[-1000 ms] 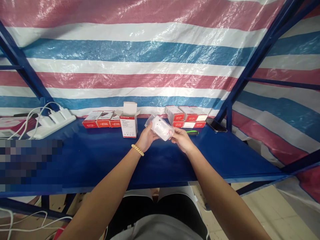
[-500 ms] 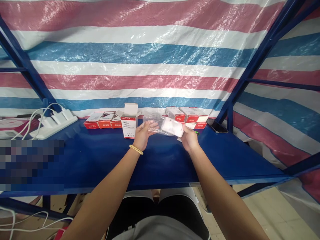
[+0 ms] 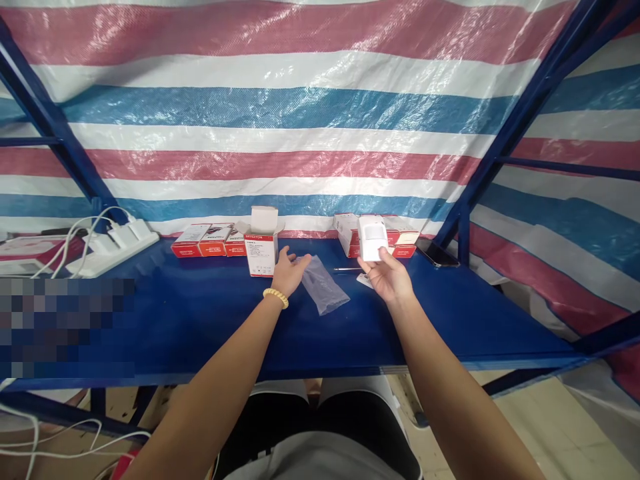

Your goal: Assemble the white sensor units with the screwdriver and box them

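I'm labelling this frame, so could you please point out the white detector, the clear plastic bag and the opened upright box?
white detector (image 3: pixel 373 236): head view, middle of its front face.
clear plastic bag (image 3: pixel 324 288): head view, middle of the bag.
opened upright box (image 3: pixel 262 254): head view, front panel.

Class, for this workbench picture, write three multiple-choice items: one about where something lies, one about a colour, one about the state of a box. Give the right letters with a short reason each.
1. Where does the clear plastic bag lie?
A. on the blue shelf, by the left hand
B. inside the open box
C. on the floor

2. What colour is the detector held in the right hand?
A. black
B. white
C. green

3. How is the upright box near the left hand?
A. sealed
B. crushed flat
C. top flap open

Answers: 1 A, the bag rests flat on the shelf beside the left fingers. 2 B, the casing is white. 3 C, its lid flap stands up.
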`<state>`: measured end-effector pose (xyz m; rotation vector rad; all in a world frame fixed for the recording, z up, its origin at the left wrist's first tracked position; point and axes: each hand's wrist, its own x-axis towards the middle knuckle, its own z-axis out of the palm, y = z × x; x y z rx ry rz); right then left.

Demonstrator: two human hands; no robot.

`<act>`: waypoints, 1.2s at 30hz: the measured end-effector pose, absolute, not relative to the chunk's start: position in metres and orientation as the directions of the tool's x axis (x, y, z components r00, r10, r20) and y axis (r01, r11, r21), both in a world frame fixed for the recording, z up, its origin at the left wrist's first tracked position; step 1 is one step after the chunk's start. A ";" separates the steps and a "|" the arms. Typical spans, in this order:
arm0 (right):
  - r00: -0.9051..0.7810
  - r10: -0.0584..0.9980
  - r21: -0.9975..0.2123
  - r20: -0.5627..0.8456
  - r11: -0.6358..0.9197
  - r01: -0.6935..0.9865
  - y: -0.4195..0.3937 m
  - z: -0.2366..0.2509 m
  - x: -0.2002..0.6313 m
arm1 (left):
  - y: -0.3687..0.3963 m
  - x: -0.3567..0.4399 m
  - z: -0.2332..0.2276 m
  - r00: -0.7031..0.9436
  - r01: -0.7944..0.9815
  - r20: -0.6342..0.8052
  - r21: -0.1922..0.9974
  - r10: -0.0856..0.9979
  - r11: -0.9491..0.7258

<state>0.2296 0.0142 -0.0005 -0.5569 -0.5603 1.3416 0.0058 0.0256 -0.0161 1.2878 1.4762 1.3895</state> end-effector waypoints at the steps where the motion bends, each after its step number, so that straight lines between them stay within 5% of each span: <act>1: 0.070 0.993 -0.684 0.089 0.113 -0.721 0.013 -0.001 0.228 | 0.024 0.006 -0.017 -0.244 0.337 0.224 0.932 0.943 -0.134; 5: -0.107 0.984 -0.761 0.140 0.038 -0.648 0.009 -0.007 0.219 | 0.013 0.009 -0.016 -0.016 0.698 0.475 0.635 0.880 -0.330; 12: -0.164 0.979 -0.815 0.117 0.000 -0.579 0.009 -0.011 0.213 | 0.008 0.011 -0.024 0.342 0.842 0.258 0.342 0.904 -0.417; 20: -0.183 0.972 -0.876 0.147 0.043 -0.480 0.003 -0.007 0.208 | 0.009 0.010 -0.017 0.253 0.669 0.454 0.556 0.854 -0.494; 26: -0.187 0.971 -0.966 0.148 0.102 -0.238 0.000 -0.015 0.192 | -0.004 0.016 -0.006 0.429 0.456 0.528 0.574 0.733 -0.680; 36: -0.206 0.929 -0.941 0.308 0.329 0.076 -0.002 -0.015 0.186 | -0.004 0.025 -0.011 0.199 0.670 0.444 0.588 0.874 -0.452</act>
